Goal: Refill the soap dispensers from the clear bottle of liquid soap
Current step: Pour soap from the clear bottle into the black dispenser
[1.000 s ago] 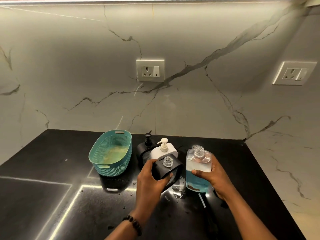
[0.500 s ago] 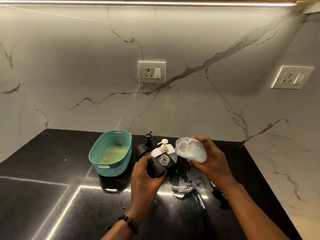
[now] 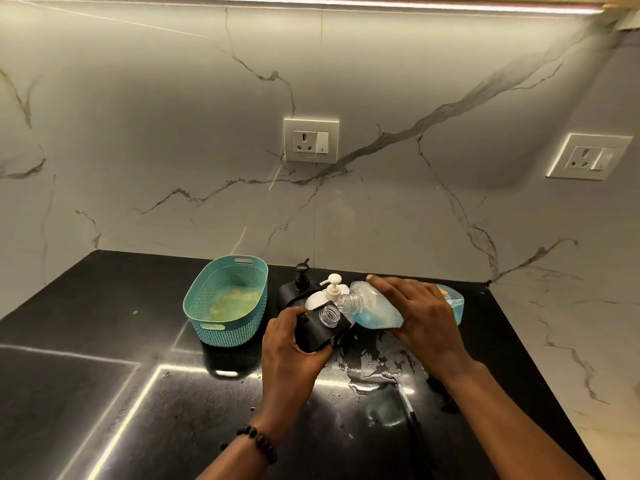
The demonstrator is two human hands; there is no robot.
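My left hand grips a black soap dispenser with its pump off, its clear threaded neck tilted up and to the right. My right hand holds the clear bottle of blue liquid soap tipped almost level, its open mouth just above and to the right of the dispenser's neck. Blue soap pools along the bottle's lower side. Behind them stand a white dispenser with a cream pump and a black dispenser with a black pump.
A teal perforated basket sits on the black counter left of the dispensers. Spilled liquid glistens on the counter under my hands. Marble walls with two sockets close the back and right side.
My right hand has tipped the soap bottle from upright to nearly level and brought its mouth over to the black dispenser's neck. My left hand kept hold of the dispenser and tilted it.
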